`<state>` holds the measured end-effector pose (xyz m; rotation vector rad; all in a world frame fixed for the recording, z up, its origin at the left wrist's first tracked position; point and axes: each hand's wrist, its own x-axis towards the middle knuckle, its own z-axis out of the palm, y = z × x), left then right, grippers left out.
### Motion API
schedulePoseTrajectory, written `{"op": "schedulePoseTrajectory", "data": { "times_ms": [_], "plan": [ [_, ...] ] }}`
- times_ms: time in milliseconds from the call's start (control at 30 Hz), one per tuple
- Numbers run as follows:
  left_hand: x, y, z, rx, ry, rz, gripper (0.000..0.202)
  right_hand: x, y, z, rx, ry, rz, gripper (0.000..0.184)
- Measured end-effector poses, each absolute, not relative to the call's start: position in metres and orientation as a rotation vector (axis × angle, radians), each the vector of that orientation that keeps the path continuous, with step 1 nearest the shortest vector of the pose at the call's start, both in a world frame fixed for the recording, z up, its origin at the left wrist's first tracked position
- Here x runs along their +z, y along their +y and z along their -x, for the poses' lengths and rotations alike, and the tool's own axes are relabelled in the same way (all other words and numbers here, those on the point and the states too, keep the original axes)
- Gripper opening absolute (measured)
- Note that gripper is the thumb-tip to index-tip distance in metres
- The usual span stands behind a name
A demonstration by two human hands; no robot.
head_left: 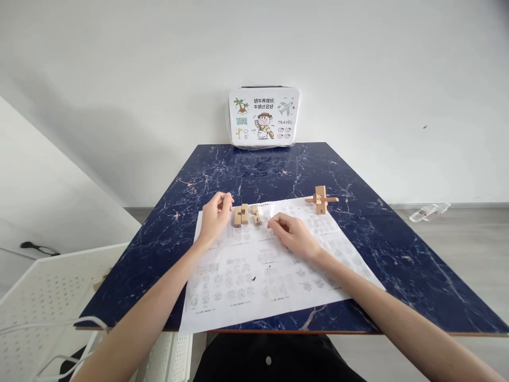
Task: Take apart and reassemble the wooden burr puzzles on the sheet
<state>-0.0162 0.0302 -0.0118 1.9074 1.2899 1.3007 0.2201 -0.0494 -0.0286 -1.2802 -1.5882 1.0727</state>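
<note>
Blocks (247,215) of pale wood stand in a small cluster just above the middle of the frame, on the upper part of a printed sheet (274,286) that lies on the dark blue marbled table (397,249).

The left hand (217,215) rests on the sheet just left of the blocks. Its thumb and fingertips (228,199) are drawn together near the cluster's upper left corner, and I cannot tell whether they pinch anything. The right hand (293,233) lies on the sheet just right of the blocks, loosely curled, knuckles towards them and grasping nothing.

Further right, at the sheet's upper right corner, stands a wooden cross (321,200), well apart from both hands. At the table's far edge, top centre, a white box (263,117) with cartoon print leans against the wall. A white perforated basket (47,297) fills the lower left of the frame, and a clear bottle (429,211) lies on the floor at the right.
</note>
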Motion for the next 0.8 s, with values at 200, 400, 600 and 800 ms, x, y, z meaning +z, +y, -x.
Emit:
{"op": "schedulePoseTrajectory", "data": {
  "times_ms": [200,400,600,800],
  "plan": [
    [-0.021,0.039,0.024,1.094,1.304,-2.285,0.025,-0.023,-0.052,-0.219,1.019,-1.644,1.295,0.035],
    [-0.019,0.037,0.029,0.750,1.122,-2.491,0.037,-0.022,-0.052,-0.217,1.009,-1.641,1.312,0.033],
    [-0.023,0.044,0.038,0.519,1.133,-2.457,0.087,-0.025,-0.051,-0.217,1.002,-1.647,1.317,0.031],
    [-0.014,0.045,0.041,0.501,1.220,-2.430,0.080,-0.033,-0.049,-0.216,0.883,-1.702,1.299,0.027]
  ]
}}
